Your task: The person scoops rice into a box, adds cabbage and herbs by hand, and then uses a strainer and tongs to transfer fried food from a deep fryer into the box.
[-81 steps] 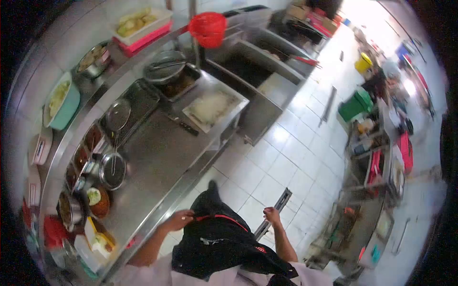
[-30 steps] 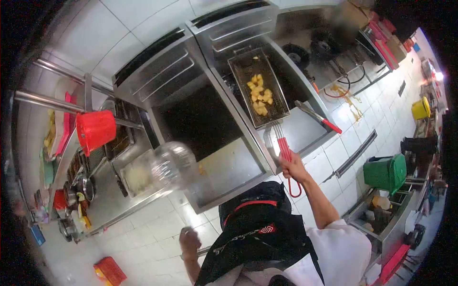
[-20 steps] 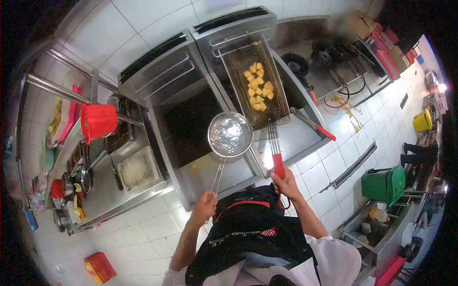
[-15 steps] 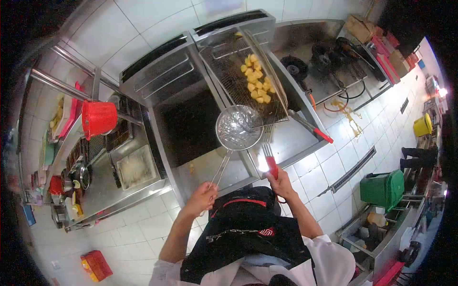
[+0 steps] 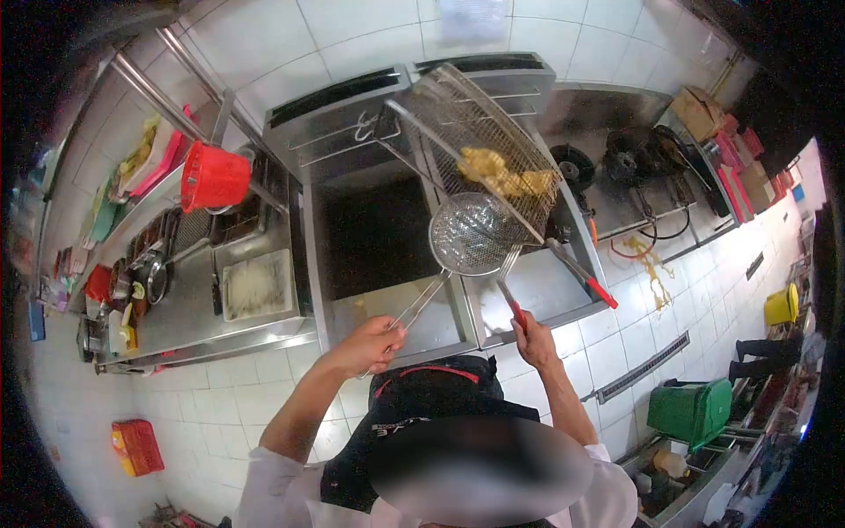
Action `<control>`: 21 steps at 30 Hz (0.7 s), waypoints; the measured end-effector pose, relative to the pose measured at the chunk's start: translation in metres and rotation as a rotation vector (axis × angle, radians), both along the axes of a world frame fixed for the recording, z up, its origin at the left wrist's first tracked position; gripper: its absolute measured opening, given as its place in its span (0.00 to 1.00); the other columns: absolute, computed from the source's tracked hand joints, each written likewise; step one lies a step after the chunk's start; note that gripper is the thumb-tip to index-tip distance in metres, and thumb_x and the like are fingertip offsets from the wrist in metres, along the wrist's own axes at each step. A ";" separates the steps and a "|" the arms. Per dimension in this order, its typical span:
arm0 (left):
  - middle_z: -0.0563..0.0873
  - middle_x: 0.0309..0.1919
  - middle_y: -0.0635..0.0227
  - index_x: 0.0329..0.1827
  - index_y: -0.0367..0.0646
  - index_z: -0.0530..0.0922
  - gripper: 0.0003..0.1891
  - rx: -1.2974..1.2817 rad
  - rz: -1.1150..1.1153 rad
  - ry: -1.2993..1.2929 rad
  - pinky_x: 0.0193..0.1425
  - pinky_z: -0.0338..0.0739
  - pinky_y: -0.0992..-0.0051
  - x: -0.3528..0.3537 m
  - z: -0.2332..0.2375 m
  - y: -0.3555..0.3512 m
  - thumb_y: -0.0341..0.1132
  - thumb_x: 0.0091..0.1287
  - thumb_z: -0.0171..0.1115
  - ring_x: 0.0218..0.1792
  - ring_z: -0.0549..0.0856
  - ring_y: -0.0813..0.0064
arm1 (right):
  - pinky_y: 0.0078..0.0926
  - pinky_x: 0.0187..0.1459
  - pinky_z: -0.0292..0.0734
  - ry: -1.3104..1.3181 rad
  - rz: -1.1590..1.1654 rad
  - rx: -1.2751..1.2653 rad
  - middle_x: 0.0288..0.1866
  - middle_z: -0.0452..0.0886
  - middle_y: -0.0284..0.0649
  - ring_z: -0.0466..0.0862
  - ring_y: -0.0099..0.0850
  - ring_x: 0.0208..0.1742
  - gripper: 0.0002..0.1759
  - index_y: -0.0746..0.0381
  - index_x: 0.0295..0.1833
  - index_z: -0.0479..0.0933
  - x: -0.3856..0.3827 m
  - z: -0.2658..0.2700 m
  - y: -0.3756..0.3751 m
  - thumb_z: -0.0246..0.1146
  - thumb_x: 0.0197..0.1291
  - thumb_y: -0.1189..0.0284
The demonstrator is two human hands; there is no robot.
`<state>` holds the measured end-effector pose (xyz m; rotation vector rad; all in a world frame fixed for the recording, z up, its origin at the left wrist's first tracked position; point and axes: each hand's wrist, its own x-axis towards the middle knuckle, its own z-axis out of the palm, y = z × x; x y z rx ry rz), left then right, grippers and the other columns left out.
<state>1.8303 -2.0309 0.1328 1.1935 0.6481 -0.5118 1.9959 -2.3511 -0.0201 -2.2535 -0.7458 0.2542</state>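
My left hand [image 5: 368,345] is closed round the thin wire handle of a round mesh skimmer [image 5: 475,233]. The skimmer's bowl overlaps the near end of a wire fry basket [image 5: 493,114]. That basket stands tipped up on its side over the right-hand fryer, with yellow potato pieces [image 5: 502,172] gathered toward its lower side. In my right hand [image 5: 537,345] is a long fork [image 5: 510,286] with a red handle, its tines pointing up beside the skimmer's rim and the basket's near corner.
Left of the basket is a fryer well [image 5: 374,233] of dark oil. A metal tool with a red grip [image 5: 600,292] lies at the right fryer's edge. Gas burners [image 5: 620,158] are farther right. A red bucket [image 5: 214,179] hangs at left above a white tray [image 5: 257,286].
The fry basket has gone from lying nearly flat to tipped up, and the potato pieces have bunched together. The camera view has shifted; both hands keep their tools.
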 end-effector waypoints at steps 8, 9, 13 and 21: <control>0.71 0.27 0.78 0.43 0.46 0.70 0.08 0.067 -0.076 -0.016 0.16 0.59 0.84 -0.007 -0.013 0.007 0.40 0.76 0.55 0.19 0.66 0.88 | 0.49 0.28 0.76 -0.238 0.069 -0.125 0.26 0.81 0.51 0.82 0.54 0.27 0.13 0.57 0.54 0.73 0.008 -0.026 -0.019 0.61 0.66 0.69; 0.71 0.27 0.78 0.44 0.46 0.70 0.08 0.058 -0.071 -0.014 0.16 0.59 0.84 -0.008 -0.013 0.008 0.40 0.76 0.56 0.19 0.66 0.88 | 0.49 0.28 0.77 -0.261 0.080 -0.140 0.27 0.82 0.51 0.82 0.54 0.27 0.14 0.57 0.55 0.73 0.009 -0.029 -0.022 0.62 0.65 0.69; 0.72 0.27 0.77 0.44 0.46 0.70 0.09 0.074 -0.072 0.005 0.17 0.58 0.84 -0.016 -0.017 0.007 0.41 0.75 0.57 0.19 0.66 0.88 | 0.47 0.28 0.78 -0.331 0.113 -0.202 0.32 0.83 0.48 0.83 0.51 0.27 0.18 0.55 0.58 0.72 0.009 -0.033 -0.028 0.62 0.62 0.72; 0.70 0.25 0.79 0.41 0.47 0.70 0.08 0.003 -0.061 -0.006 0.17 0.56 0.82 -0.037 -0.043 0.000 0.40 0.75 0.57 0.18 0.65 0.88 | 0.46 0.29 0.80 -0.329 0.115 -0.305 0.33 0.82 0.45 0.83 0.49 0.29 0.24 0.52 0.64 0.71 0.004 -0.025 -0.022 0.61 0.61 0.73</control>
